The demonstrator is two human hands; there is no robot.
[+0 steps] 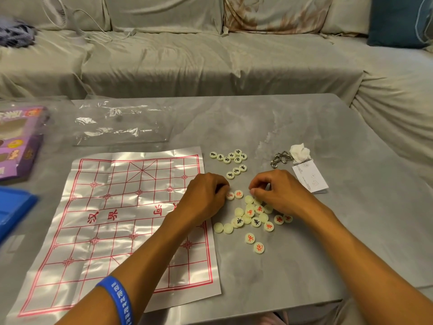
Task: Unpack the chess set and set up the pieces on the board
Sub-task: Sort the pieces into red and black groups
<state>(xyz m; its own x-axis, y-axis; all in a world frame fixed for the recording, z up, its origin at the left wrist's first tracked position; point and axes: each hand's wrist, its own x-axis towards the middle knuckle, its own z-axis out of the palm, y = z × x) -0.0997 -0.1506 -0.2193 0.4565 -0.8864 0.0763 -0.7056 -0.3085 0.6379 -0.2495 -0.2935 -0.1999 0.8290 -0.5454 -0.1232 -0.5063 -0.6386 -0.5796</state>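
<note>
A shiny plastic Chinese chess board sheet (112, 221) with red lines lies unfolded on the grey table, with no pieces on it. To its right lies a loose heap of pale round pieces (251, 218), red- and black-lettered, some face down. A sorted cluster of black-lettered pieces (230, 160) sits further back. My left hand (206, 195) rests at the board's right edge, fingers curled beside two red-lettered pieces (234, 195). My right hand (278, 192) hovers over the top of the heap, fingers pinched; whether a piece is in them is hidden.
An empty clear plastic bag (121, 124) lies behind the board. A purple box (18, 141) and a blue tray (11, 209) sit at the left. Metal ring puzzle (281, 158), crumpled tissue (300, 152) and a paper leaflet (309, 175) lie right of the pieces. A covered sofa (210, 55) stands behind.
</note>
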